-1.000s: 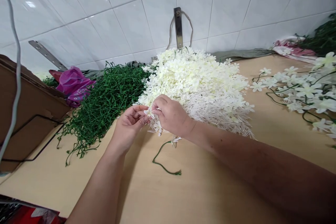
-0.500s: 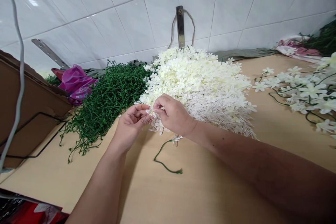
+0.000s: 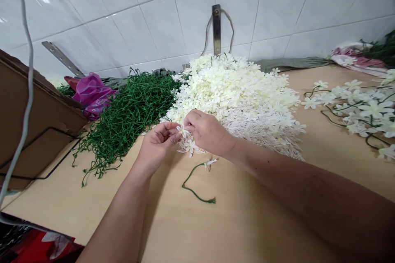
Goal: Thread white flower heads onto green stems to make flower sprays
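Between my two hands is a small white artificial flower (image 3: 183, 131). My left hand (image 3: 160, 136) pinches it from the left with thumb and fingertips. My right hand (image 3: 207, 132) is closed on the flower's other side, its fingertips partly hidden. Just behind them rises a large heap of white artificial flowers (image 3: 228, 86), with pale thin stems showing at its right front. Below my hands, a green plastic stem (image 3: 193, 189) with a white flower on its end lies on the table. Left of my left hand sits a tangled pile of green stems (image 3: 135, 102).
At the right of the wooden table (image 3: 240, 218) lie flowers joined to green stems (image 3: 370, 111). A cardboard box (image 3: 33, 131) with a black wire frame stands at the left, beside a purple plastic bag (image 3: 92, 92). A grey cable (image 3: 29, 86) hangs in front. The tiled wall holds a metal bracket (image 3: 216, 28).
The whole view has shifted slightly. Both hands stay together at the white flower, whose petals now face the camera more plainly.
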A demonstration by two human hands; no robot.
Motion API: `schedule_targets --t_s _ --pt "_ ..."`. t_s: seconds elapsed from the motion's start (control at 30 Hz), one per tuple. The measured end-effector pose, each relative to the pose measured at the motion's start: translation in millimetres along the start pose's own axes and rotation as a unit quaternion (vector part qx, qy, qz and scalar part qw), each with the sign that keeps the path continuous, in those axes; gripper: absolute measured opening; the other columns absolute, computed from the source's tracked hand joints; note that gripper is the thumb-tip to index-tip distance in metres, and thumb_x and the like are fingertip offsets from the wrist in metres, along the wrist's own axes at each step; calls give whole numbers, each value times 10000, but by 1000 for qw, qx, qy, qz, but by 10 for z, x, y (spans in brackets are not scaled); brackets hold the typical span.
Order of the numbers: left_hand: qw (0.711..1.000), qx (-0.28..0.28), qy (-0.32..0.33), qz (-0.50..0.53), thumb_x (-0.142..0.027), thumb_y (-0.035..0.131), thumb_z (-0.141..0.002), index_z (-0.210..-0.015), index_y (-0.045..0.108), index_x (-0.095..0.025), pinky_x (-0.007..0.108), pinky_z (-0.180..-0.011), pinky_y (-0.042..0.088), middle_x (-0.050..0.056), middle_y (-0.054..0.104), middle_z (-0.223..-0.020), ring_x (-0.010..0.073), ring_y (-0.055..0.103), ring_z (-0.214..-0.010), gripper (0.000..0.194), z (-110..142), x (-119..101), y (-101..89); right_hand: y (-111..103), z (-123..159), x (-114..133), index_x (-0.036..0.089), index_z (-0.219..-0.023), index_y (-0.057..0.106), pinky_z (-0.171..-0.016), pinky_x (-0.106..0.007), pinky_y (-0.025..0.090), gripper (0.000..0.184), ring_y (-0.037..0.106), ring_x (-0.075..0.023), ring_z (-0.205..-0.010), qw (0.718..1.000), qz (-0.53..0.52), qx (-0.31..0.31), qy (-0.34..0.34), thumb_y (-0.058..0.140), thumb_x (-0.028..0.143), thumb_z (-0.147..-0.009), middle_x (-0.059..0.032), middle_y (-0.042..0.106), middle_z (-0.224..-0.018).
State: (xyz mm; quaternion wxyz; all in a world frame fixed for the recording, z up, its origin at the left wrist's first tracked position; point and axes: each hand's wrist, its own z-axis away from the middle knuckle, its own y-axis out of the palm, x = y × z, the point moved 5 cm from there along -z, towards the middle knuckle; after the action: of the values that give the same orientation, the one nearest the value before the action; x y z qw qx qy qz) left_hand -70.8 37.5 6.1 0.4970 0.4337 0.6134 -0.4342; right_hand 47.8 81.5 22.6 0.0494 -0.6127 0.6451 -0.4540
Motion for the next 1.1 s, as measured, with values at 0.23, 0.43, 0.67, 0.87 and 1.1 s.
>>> schedule_targets --t_s 0.23,0.43,0.67,0.87,1.1 --pt "1000 -3 -3 -1 -189 713 -544 -772 602 -144 212 -589 465 -6 608 -626 94 563 -602 258 10 -10 -17 -4 4 -19 146 -687 458 -613 -231 366 95 456 -110 -663 998 -49 -19 38 431 62 -722 -23 499 -716" --pt "1000 7 -2 3 -174 704 -554 -772 597 -141 200 -559 454 -14 603 -608 84 548 -574 246 15 -21 11 18 31 -27 145 -698 495 -615 -228 370 82 467 -105 -678 995 -64 -33 64 451 81 -724 -30 525 -756" --pt "1000 15 -3 9 -143 708 -539 -761 602 -142 199 -550 445 -13 610 -620 88 552 -572 246 12 -20 31 51 29 -79 152 -711 514 -557 -217 347 57 462 -93 -610 989 -77 -15 125 464 149 -739 -14 550 -707" --pt "1000 10 -10 17 -156 716 -535 -768 601 -142 199 -568 455 -13 611 -620 90 563 -583 260 16 -13 23 111 30 -109 165 -726 481 -517 -205 312 48 433 -81 -559 984 -114 20 133 440 171 -751 16 514 -642" --pt "1000 8 -17 14 -170 709 -548 -776 588 -136 196 -557 449 -10 609 -623 84 553 -576 260 16 -7 26 56 21 -70 157 -699 449 -548 -216 326 56 424 -93 -594 994 -62 -4 92 429 117 -732 3 484 -665"
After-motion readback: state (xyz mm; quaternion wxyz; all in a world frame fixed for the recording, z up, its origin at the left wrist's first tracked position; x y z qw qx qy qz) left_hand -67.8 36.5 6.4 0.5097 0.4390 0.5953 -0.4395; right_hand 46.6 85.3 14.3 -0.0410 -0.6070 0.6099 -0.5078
